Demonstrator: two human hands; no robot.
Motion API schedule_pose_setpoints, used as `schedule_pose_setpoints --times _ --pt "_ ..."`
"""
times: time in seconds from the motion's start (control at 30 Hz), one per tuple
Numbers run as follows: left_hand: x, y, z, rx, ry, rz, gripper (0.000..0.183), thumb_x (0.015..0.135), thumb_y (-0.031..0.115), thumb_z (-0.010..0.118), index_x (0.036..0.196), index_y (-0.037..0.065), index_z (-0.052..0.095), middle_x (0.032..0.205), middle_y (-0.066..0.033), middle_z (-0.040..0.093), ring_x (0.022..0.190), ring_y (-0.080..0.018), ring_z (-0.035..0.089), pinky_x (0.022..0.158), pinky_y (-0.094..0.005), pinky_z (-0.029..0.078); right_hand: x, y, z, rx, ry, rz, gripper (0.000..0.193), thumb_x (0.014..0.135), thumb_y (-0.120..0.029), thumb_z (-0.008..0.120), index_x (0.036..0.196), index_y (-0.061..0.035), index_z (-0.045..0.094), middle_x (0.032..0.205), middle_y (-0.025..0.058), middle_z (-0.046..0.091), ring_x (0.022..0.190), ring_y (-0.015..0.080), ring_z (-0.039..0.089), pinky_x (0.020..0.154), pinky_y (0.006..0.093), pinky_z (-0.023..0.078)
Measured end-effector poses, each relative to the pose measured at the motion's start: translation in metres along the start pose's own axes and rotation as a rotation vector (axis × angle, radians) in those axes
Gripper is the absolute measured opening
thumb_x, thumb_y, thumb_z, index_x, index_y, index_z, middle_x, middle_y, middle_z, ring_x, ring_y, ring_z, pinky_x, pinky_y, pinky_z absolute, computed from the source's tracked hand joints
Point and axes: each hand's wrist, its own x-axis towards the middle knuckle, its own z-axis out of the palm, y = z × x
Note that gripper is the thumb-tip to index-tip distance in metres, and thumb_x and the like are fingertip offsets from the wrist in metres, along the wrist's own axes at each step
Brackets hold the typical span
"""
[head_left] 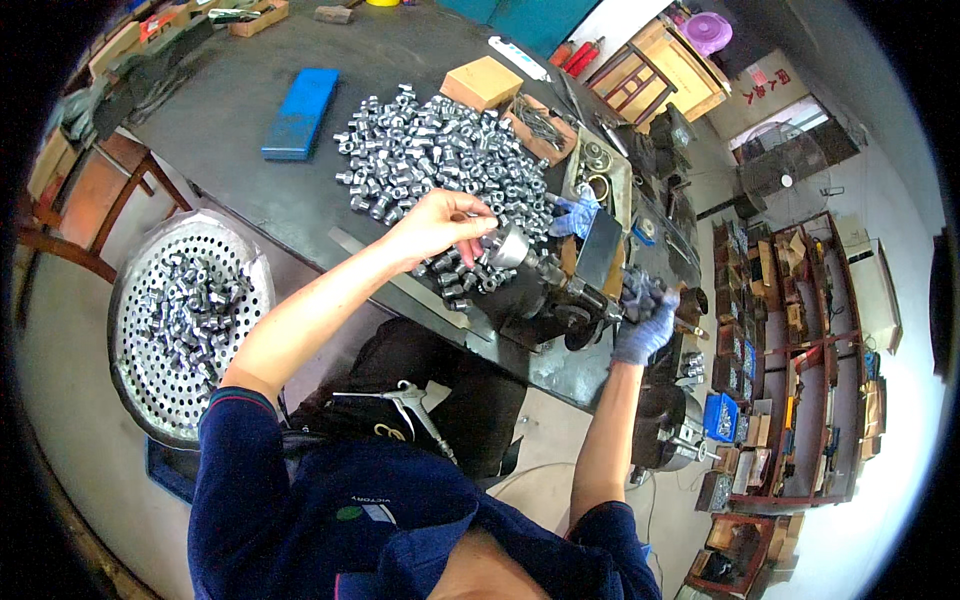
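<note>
A small bench machine (570,305) with a round metal chuck (507,247) stands at the table's near edge. At the chuck's left face is my bare left hand (440,230), thumb and fingers pinched together; what they hold is too small to make out. My right hand (648,318), in a grey-blue glove with blackened fingers, curls at the machine's right end, and the part under its fingers is hidden. A big heap of shiny metal fittings (430,150) lies behind the chuck, with some below my left hand.
A perforated metal pan (130,330) holding more fittings stands left. An air blow gun (410,405) lies near my lap. On the table are a blue box (300,115), a cardboard box (482,82) and a blue glove (575,213). Shelves (800,350) stand right.
</note>
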Motion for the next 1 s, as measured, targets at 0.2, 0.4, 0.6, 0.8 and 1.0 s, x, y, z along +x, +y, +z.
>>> schedule_pose_setpoints --times 0.2,0.4,0.6,0.8,1.0 --pt "-0.002 -0.009 -0.004 -0.093 -0.014 0.02 0.025 0.083 0.017 0.063 0.097 -0.003 0.058 0.074 -0.0089 0.062 0.057 -0.0144 0.061 0.056 -0.0239 0.048 -0.083 -0.021 -0.002 -0.21 0.123 -0.125 0.033 0.084 -0.041 0.057 0.075 -0.0098 0.051 0.052 -0.0058 0.036 0.04 0.0038 0.032 0.036 0.0192 0.025" --pt "-0.001 -0.004 -0.006 -0.127 -0.006 -0.011 0.023 0.082 0.013 0.063 0.095 -0.005 0.058 0.071 -0.0104 0.062 0.054 -0.0144 0.061 0.052 -0.0236 0.049 -0.055 0.053 -0.087 -0.077 0.27 0.11 0.033 0.08 -0.04 0.06 0.077 -0.0065 0.061 0.062 0.0001 0.054 0.05 0.0115 0.052 0.039 0.0238 0.04" --pt "-0.079 0.005 -0.074 0.184 0.258 -0.01 0.018 0.082 0.011 0.061 0.093 -0.004 0.059 0.07 -0.009 0.062 0.055 -0.0119 0.058 0.051 -0.0238 0.048 0.001 0.055 -0.001 -0.368 0.085 -0.381 0.021 0.078 -0.023 0.064 0.09 -0.0062 0.061 0.084 0.0014 0.059 0.061 0.0091 0.053 0.054 0.0206 0.044" --pt "-0.223 0.02 -0.165 0.774 0.718 -0.218 0.018 0.077 0.009 0.061 0.089 -0.005 0.059 0.065 -0.0079 0.059 0.054 -0.0072 0.053 0.047 -0.0226 0.042 -0.01 -0.001 0.017 -0.055 0.144 -0.076 0.023 0.082 -0.027 0.053 0.081 -0.005 0.059 0.064 -0.0013 0.051 0.05 0.0065 0.044 0.043 0.0183 0.033" --pt "-0.281 0.021 -0.185 1.483 0.931 -0.357 0.025 0.07 0.007 0.062 0.094 0.0 0.061 0.082 -0.0191 0.064 0.079 -0.0339 0.062 0.07 -0.039 0.048 -0.072 -0.021 -0.013 -0.158 0.04 -0.168 0.032 0.083 -0.038 0.058 0.084 -0.0066 0.052 0.055 -0.0053 0.038 0.044 0.0043 0.033 0.039 0.0186 0.028"
